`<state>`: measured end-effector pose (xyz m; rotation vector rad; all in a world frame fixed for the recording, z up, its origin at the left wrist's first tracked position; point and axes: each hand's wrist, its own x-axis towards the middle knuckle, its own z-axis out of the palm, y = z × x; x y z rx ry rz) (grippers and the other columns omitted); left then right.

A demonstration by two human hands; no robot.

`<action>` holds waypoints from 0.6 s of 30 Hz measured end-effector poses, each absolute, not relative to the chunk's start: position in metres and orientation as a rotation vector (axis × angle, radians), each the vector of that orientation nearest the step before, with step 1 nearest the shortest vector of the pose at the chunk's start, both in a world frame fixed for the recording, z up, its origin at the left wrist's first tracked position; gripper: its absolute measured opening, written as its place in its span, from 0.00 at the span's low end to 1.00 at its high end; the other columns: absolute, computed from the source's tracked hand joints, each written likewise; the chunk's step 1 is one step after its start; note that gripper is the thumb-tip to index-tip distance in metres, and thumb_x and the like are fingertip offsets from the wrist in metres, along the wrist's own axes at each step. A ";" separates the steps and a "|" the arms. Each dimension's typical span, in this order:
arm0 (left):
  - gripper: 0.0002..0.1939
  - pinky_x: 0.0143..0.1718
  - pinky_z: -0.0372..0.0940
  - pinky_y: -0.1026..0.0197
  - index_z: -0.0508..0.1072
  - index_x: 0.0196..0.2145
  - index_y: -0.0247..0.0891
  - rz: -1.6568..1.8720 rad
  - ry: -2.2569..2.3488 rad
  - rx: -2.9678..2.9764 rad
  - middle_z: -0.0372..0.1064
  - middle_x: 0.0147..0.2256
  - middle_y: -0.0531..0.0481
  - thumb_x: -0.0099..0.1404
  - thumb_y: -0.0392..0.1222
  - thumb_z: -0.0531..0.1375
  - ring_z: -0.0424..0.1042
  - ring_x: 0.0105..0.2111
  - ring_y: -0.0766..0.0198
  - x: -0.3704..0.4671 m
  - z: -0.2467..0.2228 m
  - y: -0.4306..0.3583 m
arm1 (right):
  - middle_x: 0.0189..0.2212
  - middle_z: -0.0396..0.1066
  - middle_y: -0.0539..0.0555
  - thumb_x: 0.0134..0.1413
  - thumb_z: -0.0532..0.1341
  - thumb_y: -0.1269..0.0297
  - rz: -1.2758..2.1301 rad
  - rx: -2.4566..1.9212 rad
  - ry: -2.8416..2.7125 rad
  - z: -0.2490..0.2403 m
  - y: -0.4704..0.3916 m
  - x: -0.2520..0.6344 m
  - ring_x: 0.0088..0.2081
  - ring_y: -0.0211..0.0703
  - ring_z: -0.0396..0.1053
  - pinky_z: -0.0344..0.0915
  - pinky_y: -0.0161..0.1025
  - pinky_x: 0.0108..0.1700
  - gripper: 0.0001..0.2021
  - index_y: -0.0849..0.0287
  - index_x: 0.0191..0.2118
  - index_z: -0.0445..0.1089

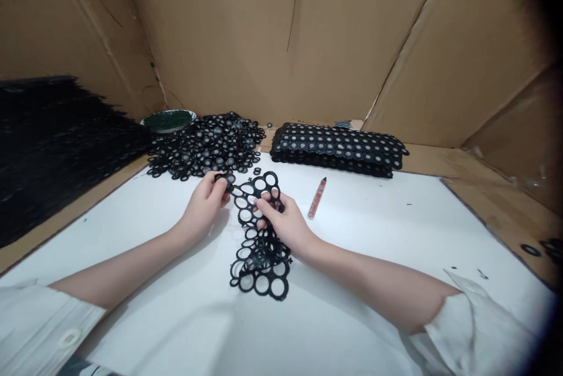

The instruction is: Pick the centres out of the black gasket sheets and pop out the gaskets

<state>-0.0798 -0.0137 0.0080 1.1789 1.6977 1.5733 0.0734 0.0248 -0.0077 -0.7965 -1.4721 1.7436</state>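
A black sheet of joined rings (246,216) is held up over the white tabletop, its lower part hanging in a tangle toward the table. My right hand (285,220) grips its right side, fingers showing through the rings. Pinched in my left hand (210,197) are small black rings (225,178) at the sheet's upper left corner; whether they are joined to the sheet I cannot tell. Behind my left hand lies a heap of loose black rings with grey centres (211,141). A red pen-like tool with a black tip (317,199) lies right of my right hand.
Stacked ring panels with grey centres (338,144) lie at the back right. A bowl of dark green material (169,120) stands behind the heap. A tall dark stack (57,141) is at the left. Cardboard walls (264,30) surround the white table (373,305). Black rings (531,250) lie far right.
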 end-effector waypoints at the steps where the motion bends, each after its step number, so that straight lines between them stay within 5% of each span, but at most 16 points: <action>1: 0.06 0.20 0.52 0.69 0.62 0.30 0.38 1.612 1.678 1.140 0.54 0.22 0.57 0.59 0.44 0.52 0.55 0.20 0.72 -0.079 0.009 -0.013 | 0.27 0.66 0.47 0.47 0.58 0.57 1.730 -0.761 -1.483 -0.008 0.024 0.073 0.20 0.29 0.64 0.60 0.30 0.25 0.11 0.59 0.31 0.60; 13: 0.07 0.15 0.49 0.70 0.51 0.22 0.40 1.898 1.635 0.826 0.50 0.19 0.58 0.55 0.35 0.48 0.53 0.16 0.73 -0.109 0.011 0.001 | 0.26 0.66 0.46 0.47 0.58 0.57 1.673 -0.939 -1.288 -0.011 0.030 0.077 0.19 0.29 0.64 0.60 0.30 0.24 0.12 0.59 0.30 0.56; 18: 0.04 0.15 0.50 0.71 0.55 0.26 0.40 1.769 1.784 0.871 0.55 0.19 0.58 0.56 0.39 0.51 0.55 0.16 0.72 -0.118 0.003 0.006 | 0.23 0.65 0.46 0.46 0.59 0.56 1.699 -0.897 -1.305 -0.009 0.031 0.076 0.18 0.29 0.63 0.60 0.30 0.23 0.13 0.59 0.30 0.57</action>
